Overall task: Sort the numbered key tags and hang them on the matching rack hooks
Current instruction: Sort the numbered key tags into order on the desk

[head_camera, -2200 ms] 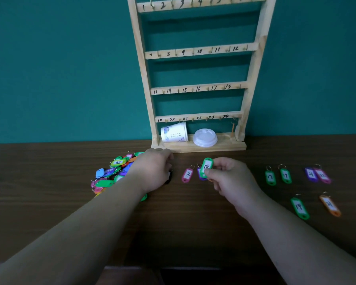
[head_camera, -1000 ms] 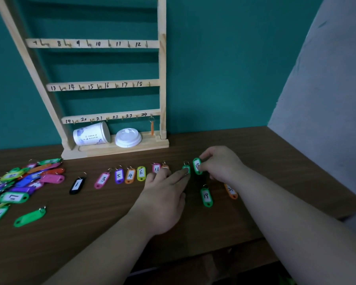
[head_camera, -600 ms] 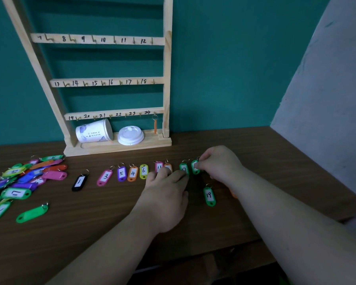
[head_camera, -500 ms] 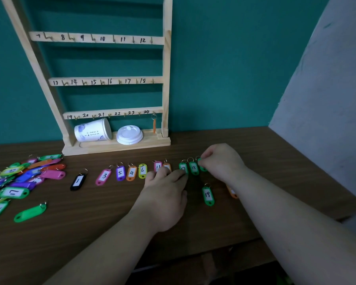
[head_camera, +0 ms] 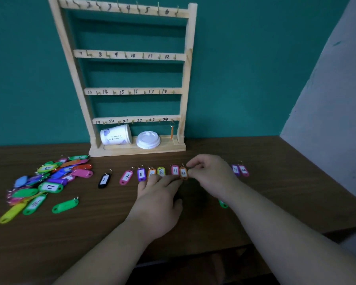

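The wooden rack [head_camera: 185, 79] stands against the wall, its hooks numbered 1 to 24, and one orange tag [head_camera: 171, 131] hangs on hook 24. A row of tags lies on the table: black 1 [head_camera: 104, 179], pink 3 [head_camera: 126, 176], purple 5 [head_camera: 141, 174], orange 4 [head_camera: 152, 172], yellow 6 [head_camera: 161, 171], pink 11 [head_camera: 174, 170], orange 12 [head_camera: 183, 173]. My left hand [head_camera: 158, 199] lies flat and open, with its fingertips at the row. My right hand [head_camera: 211, 175] is curled, pinching beside tag 12. What lies under it is hidden.
A pile of mixed tags [head_camera: 49, 177] lies at the left, with loose green [head_camera: 65, 205] and yellow [head_camera: 12, 212] ones near it. Purple [head_camera: 235, 169] and pink [head_camera: 244, 171] tags lie to the right. A tipped paper cup [head_camera: 116, 134] and its lid [head_camera: 148, 139] rest on the rack base.
My right hand has moved left along the row up to tag 12. The green tags it set down are now covered by it. My left hand has stayed flat on the table.
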